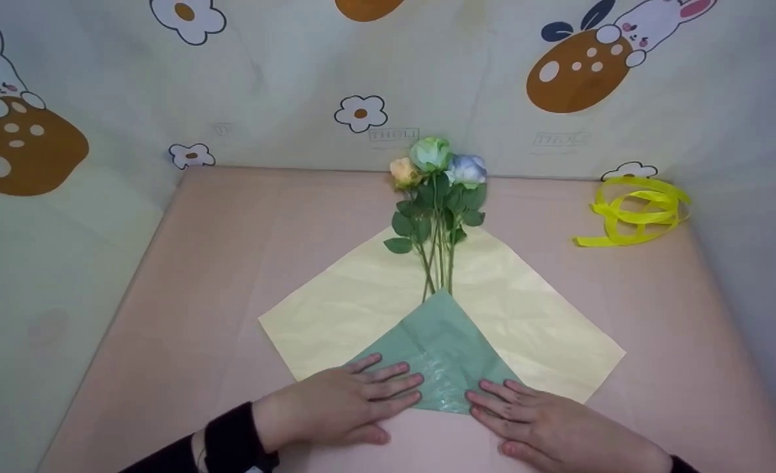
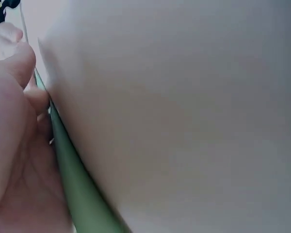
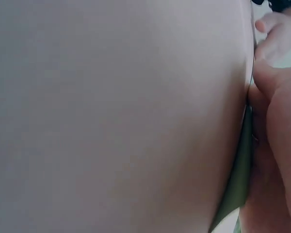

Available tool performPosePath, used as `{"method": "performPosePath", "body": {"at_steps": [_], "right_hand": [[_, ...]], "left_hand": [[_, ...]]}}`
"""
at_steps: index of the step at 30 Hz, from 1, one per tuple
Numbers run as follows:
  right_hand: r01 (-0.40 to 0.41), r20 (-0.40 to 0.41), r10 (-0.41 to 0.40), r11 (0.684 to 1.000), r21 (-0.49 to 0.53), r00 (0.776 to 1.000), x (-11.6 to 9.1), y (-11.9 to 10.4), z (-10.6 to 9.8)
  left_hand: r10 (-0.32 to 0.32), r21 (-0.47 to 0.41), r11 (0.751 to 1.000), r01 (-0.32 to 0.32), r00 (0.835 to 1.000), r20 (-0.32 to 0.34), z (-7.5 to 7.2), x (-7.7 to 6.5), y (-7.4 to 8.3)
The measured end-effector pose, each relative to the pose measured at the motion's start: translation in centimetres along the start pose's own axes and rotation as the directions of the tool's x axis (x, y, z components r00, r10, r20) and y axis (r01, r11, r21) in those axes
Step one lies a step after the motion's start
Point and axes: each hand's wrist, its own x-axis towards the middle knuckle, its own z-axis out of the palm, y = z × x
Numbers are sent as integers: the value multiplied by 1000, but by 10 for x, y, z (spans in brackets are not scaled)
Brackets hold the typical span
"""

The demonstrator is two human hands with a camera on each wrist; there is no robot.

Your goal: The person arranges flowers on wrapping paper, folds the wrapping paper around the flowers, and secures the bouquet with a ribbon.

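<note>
Three flowers (image 1: 432, 157) lie partly on the paper (image 1: 355, 295), stems reaching under its green flap (image 1: 443, 345); your left hand (image 1: 342, 399) and right hand (image 1: 545, 420) rest on the flap, fingers straight, slightly spread.

Homelike nook: rabbit-print backdrop (image 1: 282, 85), pink tabletop (image 1: 197, 276)

We see a papery sheet (image 1: 338, 305) with a smooth, faintly satiny cream face; its green fold (image 1: 437, 335) at the near side looks crinkled, with glossy highlights. The petals (image 1: 430, 154) look like soft matt cloth, the leaves (image 1: 402, 225) matt too. At far right we find smooth, shiny, satin-like ribbon (image 1: 610, 242). The pink tabletop (image 1: 197, 263) looks smooth and matt, and the far printed backdrop (image 1: 282, 98) resembles smooth, faintly creased sheeting.
</note>
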Motion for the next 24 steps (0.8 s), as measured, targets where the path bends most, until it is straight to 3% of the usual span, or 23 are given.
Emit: {"method": "performPosePath", "body": {"at_steps": [4, 13, 19, 24], "right_hand": [[-16, 3, 16, 998, 58, 1000, -13, 3, -4], [-74, -20, 77, 992, 105, 997, -42, 8, -12], [-49, -142, 62, 994, 94, 988, -66, 16, -12], [-57, -203, 83, 990, 130, 976, -82, 21, -10]], "left_hand": [[9, -11, 1000, -9, 999, -50, 0, -20, -6], [-26, -241, 970, -11, 988, -150, -5, -55, -23], [-61, -236, 972, -2, 964, -261, 3, -84, -36], [-132, -247, 967, 62, 952, -277, 8, -101, -43]]}}
